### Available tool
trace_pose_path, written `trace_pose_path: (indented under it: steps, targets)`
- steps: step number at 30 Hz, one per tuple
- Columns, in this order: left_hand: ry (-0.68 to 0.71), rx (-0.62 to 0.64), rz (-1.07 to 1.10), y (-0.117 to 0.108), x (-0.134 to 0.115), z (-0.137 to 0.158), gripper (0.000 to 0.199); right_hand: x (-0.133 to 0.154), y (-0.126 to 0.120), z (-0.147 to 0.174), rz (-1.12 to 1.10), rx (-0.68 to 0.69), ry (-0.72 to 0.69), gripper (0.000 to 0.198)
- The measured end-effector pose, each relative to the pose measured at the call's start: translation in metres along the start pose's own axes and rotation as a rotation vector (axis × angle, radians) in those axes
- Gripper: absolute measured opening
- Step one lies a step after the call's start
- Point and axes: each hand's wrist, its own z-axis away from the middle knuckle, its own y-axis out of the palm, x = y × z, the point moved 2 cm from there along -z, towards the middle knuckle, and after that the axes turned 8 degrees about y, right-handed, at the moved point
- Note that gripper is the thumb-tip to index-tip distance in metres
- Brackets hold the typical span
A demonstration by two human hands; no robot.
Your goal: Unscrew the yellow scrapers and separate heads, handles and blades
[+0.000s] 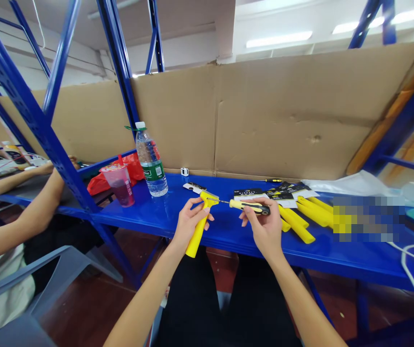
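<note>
Left fingers (191, 204) grip a yellow tool (195, 238), right fingers (251, 217) a screwdriver (238, 204); green bottle label (153, 171) illegible; cardboard (282, 115) backs the blue desk (149, 212).

We see solid bright yellow on the T-headed tool (195, 238) and loose handles (299, 227), pale yellow plus black on the screwdriver (241, 205), black-and-white with yellow bits on the cards (252, 192). We've got glossy plain blue on the table (149, 209) and rack post (73, 178), plain tan on the cardboard (282, 101). Bottle (151, 159) reads clear, white cap, green label, red patch; bag (136, 167) red, chair (62, 270) blue-grey, cable (405, 262) white, our trousers (192, 303) black.
</note>
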Motion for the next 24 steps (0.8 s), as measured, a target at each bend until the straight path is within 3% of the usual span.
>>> trace_pose_path:
  steps: [6,12,24]
  targets:
    - [0.065,-0.065,0.016,0.0002,0.0000,0.0012,0.062,0.0025,-0.0030,-0.0032,-0.017,-0.158,-0.008,0.033]
    - [0.122,-0.119,0.018,-0.0036,-0.0006,0.0009,0.061,-0.0031,-0.0032,-0.0055,-0.006,-0.113,0.064,0.036]
    - [0.118,-0.083,-0.016,-0.0004,-0.0003,0.0011,0.060,-0.0035,-0.0016,-0.0049,-0.006,-0.082,0.099,0.038]
